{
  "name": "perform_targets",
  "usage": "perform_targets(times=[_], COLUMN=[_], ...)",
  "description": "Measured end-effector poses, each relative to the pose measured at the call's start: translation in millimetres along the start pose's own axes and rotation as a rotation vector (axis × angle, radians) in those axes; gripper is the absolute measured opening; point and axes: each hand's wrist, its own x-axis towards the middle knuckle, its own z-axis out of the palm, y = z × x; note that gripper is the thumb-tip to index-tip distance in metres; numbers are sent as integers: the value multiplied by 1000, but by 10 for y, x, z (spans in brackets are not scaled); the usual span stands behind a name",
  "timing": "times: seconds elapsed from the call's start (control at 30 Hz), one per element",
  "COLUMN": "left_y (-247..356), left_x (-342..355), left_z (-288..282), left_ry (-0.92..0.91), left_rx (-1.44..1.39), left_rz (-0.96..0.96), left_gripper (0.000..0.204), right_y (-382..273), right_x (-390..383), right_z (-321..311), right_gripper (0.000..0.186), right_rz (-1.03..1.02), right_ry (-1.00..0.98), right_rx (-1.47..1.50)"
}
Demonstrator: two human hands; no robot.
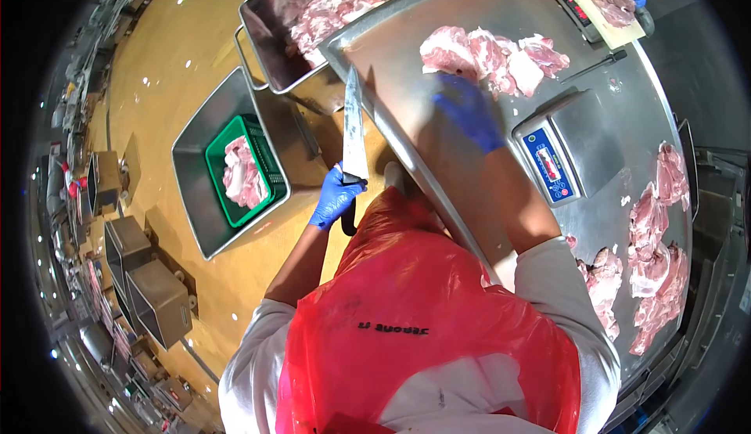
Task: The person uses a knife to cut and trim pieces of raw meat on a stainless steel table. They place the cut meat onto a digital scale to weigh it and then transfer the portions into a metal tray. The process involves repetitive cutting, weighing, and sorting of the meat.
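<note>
The left hand point(338, 197) was closed round the dark handle of a long knife point(354, 133), its broad, smeared blade pointing up beside the steel table's point(395, 62) edge. On the table lay a pile of meat point(489, 54), pale pink and raw with whitish fat; the right hand point(473, 113), blurred, was at its near edge, and whether it gripped anything could not be told. A green crate point(275, 176) with meat stood inside a steel bin point(211, 117); another steel bin point(270, 19) held more cuts.
</note>
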Motion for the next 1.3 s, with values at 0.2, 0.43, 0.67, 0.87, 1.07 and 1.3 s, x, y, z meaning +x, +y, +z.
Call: perform_targets(times=[0.2, 0.43, 0.67, 0.87, 1.07, 1.3], left_y=[756, 845, 1027, 1612, 2224, 1863], left_x=[1384, 3133, 3494, 3306, 2906, 2554], left_z=[167, 270, 217, 547, 1300, 1380], left_ry=[-225, -395, -566, -799, -1187, -1114], left_rx=[0, -201, -260, -268, -476, -319], left_rz=[176, 23, -234, -208, -45, -204], left_gripper=[33, 37, 41, 49, 73, 69], right_y=[1948, 1151, 848, 485, -154, -247], right_x=[664, 1137, 859, 548, -19, -777], right_z=[-1031, 103, 1037, 287, -1390, -2678], right_gripper=[64, 101, 58, 39, 32, 34], right_rz=[435, 297, 355, 510, 560, 428], right_ry=[394, -352, 62, 366, 819, 954], right_rx=[-157, -902, -406, 320, 354, -155])
